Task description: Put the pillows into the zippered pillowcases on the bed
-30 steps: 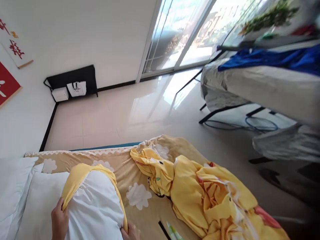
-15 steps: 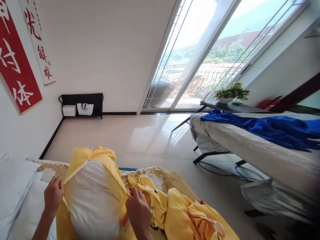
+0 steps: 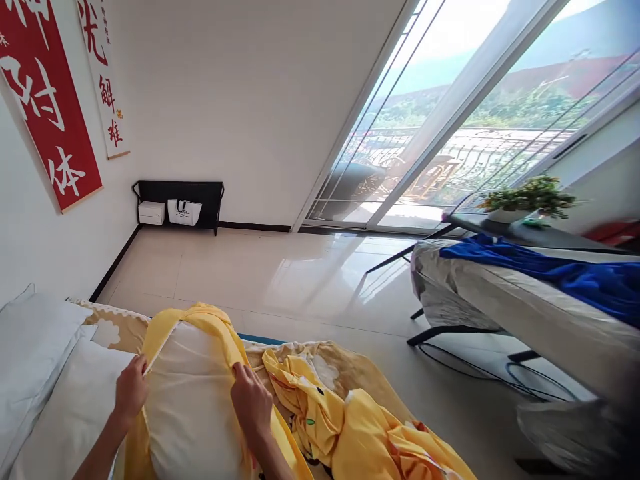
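Observation:
A white pillow (image 3: 193, 407) lies in front of me, partly inside a yellow pillowcase (image 3: 213, 323) whose open edges frame it on both sides and at the far end. My left hand (image 3: 133, 387) is closed on the left edge of the pillowcase opening. On the right edge, my right hand (image 3: 251, 403) pinches the same fabric. Close by on the right is a crumpled heap of yellow printed cloth (image 3: 370, 427).
White pillows (image 3: 75, 400) lie at the left on a beige patterned bed cover (image 3: 340, 363). To the right stands a plastic-wrapped bench (image 3: 500, 287) with blue cloth (image 3: 565, 270) over it. A low black rack (image 3: 180, 190) is by the far wall.
Both hands have shifted, the right one inward and the left one rightward, so they are closer together. The view has turned slightly left. More of the pillow's far part is framed by the pillowcase.

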Motion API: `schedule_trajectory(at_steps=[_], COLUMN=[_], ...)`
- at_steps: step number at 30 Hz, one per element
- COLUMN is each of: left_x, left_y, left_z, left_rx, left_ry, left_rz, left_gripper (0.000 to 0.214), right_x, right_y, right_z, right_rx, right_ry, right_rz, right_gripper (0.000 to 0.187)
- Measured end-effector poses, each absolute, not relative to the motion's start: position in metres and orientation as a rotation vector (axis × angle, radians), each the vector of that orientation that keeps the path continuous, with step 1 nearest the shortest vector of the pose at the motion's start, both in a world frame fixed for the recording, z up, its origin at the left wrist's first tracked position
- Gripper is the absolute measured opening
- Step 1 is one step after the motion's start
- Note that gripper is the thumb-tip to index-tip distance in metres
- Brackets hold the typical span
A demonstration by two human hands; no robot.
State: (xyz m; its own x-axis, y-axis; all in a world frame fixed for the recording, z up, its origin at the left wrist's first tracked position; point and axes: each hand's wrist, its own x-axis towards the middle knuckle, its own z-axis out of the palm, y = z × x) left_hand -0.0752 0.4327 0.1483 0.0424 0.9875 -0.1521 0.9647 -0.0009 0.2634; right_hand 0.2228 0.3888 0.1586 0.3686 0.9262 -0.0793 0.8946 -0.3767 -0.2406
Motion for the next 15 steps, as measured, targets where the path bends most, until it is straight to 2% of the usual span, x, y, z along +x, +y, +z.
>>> schedule_trajectory(at_steps=[3,10,13,15], left_x=[-0.079,-0.1,-0.083,-0.074], left_y=[0.425,0.407,0.373,0.345], left_z=[0.128,0.081,0.057,0.045], left_rx=[1.905,1.776,1.757,1.743], left_ry=[1.999,1.955,1.856,1.771], left_rz=[0.003,-0.126,-0.182,-0.27], left_gripper=[0.033,0.027,0.037,0.036], right_x=[0.232,0.223,0.204,0.201], right_y=[0.392,0.374,0.343,0.32], right_z=[0.147,0.11,0.077,0.06], right_rx=[-2.532,-2.52,-2.503,-2.477], right_ry=[-1.656,-1.67,-1.697,-1.675], right_rz=[0.426,0.433,0.54,0.571], right_gripper=[0.033,0.042,0.036,0.03])
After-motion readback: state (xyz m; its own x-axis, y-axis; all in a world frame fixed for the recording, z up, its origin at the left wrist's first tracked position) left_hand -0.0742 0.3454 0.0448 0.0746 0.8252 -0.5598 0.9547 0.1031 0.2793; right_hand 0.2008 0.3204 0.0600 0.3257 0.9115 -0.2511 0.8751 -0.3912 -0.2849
